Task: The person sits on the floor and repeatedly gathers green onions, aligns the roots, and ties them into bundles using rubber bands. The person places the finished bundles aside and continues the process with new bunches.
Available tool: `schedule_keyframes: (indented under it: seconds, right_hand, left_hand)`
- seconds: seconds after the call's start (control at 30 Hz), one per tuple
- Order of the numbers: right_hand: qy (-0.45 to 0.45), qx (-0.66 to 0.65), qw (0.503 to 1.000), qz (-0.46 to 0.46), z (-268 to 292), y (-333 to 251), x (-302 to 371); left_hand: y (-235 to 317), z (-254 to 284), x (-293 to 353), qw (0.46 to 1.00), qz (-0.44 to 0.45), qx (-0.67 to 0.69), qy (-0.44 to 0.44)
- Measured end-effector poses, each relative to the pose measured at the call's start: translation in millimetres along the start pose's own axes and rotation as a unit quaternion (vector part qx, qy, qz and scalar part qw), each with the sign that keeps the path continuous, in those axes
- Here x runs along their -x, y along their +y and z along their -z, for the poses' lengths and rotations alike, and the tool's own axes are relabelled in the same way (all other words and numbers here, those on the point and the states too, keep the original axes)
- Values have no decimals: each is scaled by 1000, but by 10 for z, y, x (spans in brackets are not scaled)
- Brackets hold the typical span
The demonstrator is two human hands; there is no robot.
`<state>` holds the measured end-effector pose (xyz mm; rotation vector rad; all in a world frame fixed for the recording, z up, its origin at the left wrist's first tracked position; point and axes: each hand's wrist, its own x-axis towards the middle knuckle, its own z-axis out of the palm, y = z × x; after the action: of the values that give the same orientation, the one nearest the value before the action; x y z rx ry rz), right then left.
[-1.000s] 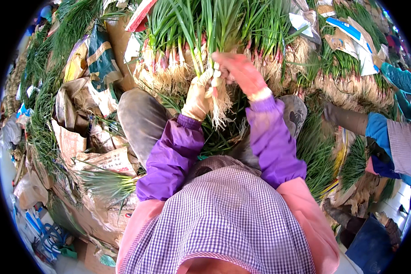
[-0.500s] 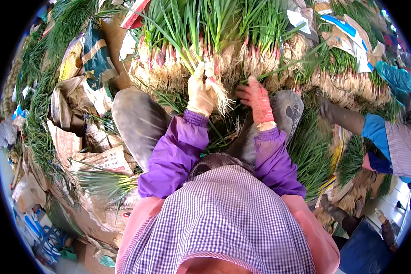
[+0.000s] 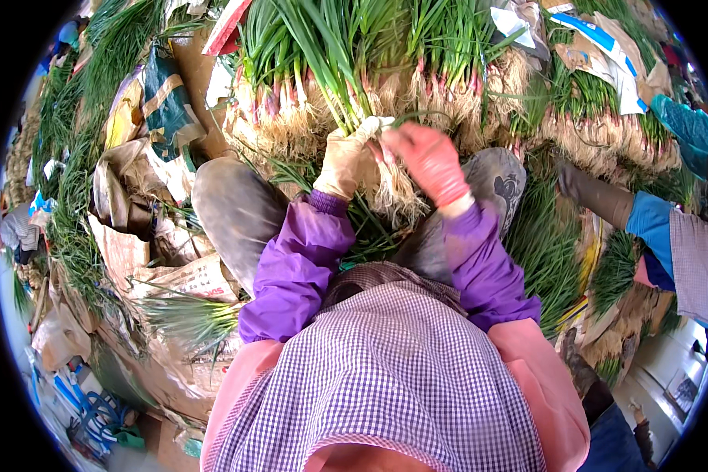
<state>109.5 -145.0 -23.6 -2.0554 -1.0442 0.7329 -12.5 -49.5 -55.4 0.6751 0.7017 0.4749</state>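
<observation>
My left hand (image 3: 343,164), in a cream glove, is closed around several green onions (image 3: 354,108). Their leaves reach away from me, and a tangle of pale roots hangs below the hand, between my knees. Beside it my right hand (image 3: 431,162), in a red glove, is at the stems near the root end. Its fingers are smeared by motion, so whether they grip anything is unclear. Just beyond both hands stands a dense row of green onions (image 3: 271,110), roots toward me and leaves away.
Loose green leaves (image 3: 539,259) lie right of my right knee. At left are crumpled sacks (image 3: 122,189) and a small bunch of green onions (image 3: 200,318). More rooted onions (image 3: 598,130) stand at far right, near another person's leg (image 3: 606,197).
My right hand has moved left, from beside my right knee to the held stems. The bunch in my left hand looks thicker, with more leaves and roots.
</observation>
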Motion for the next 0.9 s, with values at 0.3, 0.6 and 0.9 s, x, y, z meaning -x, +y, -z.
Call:
schedule_keyframes:
  seconds: [0.3,0.6,0.9]
  right_hand:
    - [-81,-508,853,-86,-190,-199,-623]
    - [-61,-546,824,-138,12,-259,-234]
    - [228,-250,933,123,-196,-156,-237]
  left_hand:
    - [-136,-141,-26,991,-70,105,-50]
    - [-208,-238,122,985,-68,112,-114]
    - [-359,-225,117,998,-64,22,-15]
